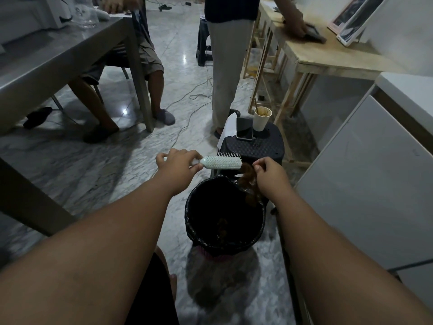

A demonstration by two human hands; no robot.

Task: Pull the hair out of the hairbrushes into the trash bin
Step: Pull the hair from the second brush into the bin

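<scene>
Over a marble floor, our left hand point(174, 164) grips a white hairbrush point(221, 162) by its handle while our right hand point(269, 175) pinches brown hair point(248, 181), mid-pull, which next needs dropping into the trash bin point(194, 221) below.

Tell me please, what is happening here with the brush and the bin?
A person is cleaning a white hairbrush. The left hand holds it by the handle above the floor, and the right hand pinches a clump of brown hair that hangs from the brush's end over the black-lined trash bin. Some hair seems to lie in the bin already.
</scene>
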